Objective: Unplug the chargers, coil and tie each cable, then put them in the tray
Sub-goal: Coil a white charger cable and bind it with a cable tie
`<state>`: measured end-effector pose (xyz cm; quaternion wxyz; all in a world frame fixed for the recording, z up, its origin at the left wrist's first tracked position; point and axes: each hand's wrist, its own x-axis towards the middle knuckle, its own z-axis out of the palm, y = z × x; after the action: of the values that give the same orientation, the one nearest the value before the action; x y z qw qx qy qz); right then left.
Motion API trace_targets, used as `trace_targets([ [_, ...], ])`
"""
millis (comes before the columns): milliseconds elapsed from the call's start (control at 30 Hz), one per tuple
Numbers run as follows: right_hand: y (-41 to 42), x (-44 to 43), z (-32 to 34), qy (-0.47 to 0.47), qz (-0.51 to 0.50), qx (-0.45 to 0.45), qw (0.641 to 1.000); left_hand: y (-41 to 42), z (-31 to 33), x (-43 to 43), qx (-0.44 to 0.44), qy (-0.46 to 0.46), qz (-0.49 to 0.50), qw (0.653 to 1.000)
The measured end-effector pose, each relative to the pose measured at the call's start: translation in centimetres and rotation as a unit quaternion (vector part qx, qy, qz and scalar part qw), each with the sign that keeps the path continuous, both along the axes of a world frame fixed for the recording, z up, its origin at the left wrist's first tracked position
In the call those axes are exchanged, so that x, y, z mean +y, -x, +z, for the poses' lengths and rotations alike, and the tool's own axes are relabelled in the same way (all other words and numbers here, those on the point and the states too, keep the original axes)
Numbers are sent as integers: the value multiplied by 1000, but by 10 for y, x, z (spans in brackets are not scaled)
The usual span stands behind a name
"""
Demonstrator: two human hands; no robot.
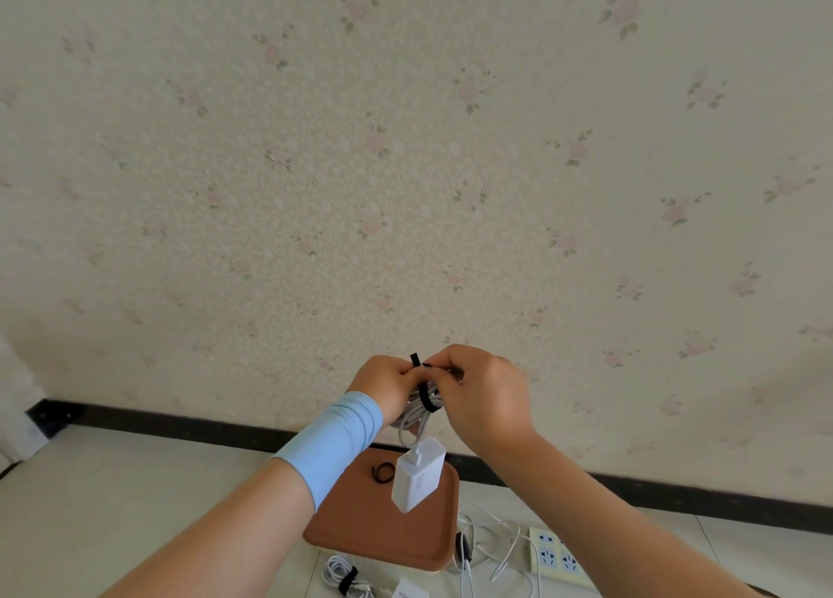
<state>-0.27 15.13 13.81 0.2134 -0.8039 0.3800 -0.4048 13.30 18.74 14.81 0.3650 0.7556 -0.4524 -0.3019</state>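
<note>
Both hands (450,390) grip coiled cable (417,410); charger (417,478) hangs, long axis vertical.

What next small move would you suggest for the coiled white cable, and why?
Probably fasten the black strap by pressing its free end down: it sticks up loose while the left hand and right hand hold the coiled white cable.
</note>
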Motion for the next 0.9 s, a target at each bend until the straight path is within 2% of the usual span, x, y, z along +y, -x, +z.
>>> trace_targets([
  [167, 1, -6, -3, 107, -9, 104, 989, 1, 0, -2, -51, -84, -18, 995],
  [300, 5, -9, -1, -39, 120, 12, 992, -1, 5, -4, -59, -86, -16, 994],
  [433, 6, -6, 0, -51, 173, 29, 983, -4, 7, -4, -53, -76, 8, 996],
  [667, 9, -7, 1, -61, 191, 22, 980, -6, 8, -3, -14, -54, 38, 998],
  [900, 14, -7, 10, -107, 185, 11, 977, -4, 10, 1, -35, 18, 70, 997],
])
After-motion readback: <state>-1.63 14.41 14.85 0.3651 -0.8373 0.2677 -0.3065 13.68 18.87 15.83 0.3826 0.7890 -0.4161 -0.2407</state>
